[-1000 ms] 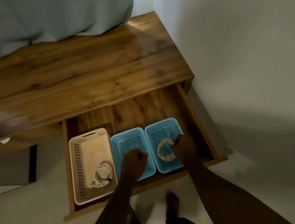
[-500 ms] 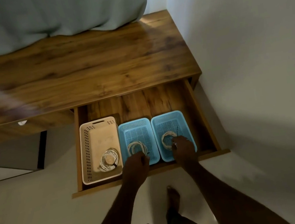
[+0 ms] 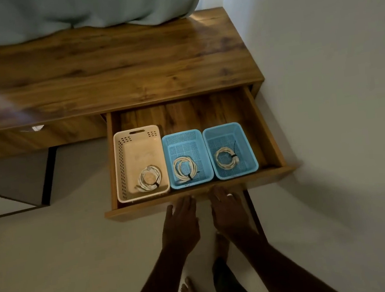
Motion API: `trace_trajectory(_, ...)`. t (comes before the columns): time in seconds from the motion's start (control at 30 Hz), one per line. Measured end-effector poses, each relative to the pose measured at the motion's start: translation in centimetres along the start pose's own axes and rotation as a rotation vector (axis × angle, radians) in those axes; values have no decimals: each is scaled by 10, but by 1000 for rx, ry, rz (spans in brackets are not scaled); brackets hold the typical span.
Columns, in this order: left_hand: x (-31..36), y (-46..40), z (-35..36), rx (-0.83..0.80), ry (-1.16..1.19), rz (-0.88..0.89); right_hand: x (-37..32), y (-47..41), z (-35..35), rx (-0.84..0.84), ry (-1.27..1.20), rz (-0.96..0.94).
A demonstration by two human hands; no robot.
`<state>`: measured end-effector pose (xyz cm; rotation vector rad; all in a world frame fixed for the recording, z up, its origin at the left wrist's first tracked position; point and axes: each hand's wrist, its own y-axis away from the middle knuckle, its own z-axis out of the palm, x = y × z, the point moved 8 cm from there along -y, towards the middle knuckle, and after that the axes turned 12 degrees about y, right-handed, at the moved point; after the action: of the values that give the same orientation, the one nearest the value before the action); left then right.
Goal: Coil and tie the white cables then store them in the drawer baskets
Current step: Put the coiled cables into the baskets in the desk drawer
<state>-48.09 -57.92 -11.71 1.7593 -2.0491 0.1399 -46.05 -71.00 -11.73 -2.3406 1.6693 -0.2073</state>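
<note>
Both hands (image 3: 181, 222) withdrawn from baskets (image 3: 231, 150), fingers apart, empty; white coils (image 3: 226, 157) black-tied.

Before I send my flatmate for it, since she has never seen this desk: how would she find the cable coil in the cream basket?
Find the open wooden drawer under the desk top. Three baskets sit in a row inside; take the leftmost, the cream basket, larger than the two blue ones. The white coil lies at its near end, the only coil on a solid floor, not blue mesh.

The open wooden drawer (image 3: 264, 125) carries a cream basket (image 3: 125, 163) and two blue baskets (image 3: 169, 163) side by side.
</note>
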Motion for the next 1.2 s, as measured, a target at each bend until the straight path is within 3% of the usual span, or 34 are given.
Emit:
trace_trajectory(0.13, -11, 1, 8, -6, -10, -53, -8, -1, 14, -217, -15, 29)
trace_trajectory(0.3, -15, -6, 17, -71, -43, -104, -14, -5, 16, -335, 6, 65)
trace_trajectory(0.83, -51, -115, -32, -215, -12, -154, -5, -106, 44, -480, 93, 57)
trace_trajectory(1.2, -81, -210, -56, -128, 30, -203, 12, -210, 83, -497, 44, 52)
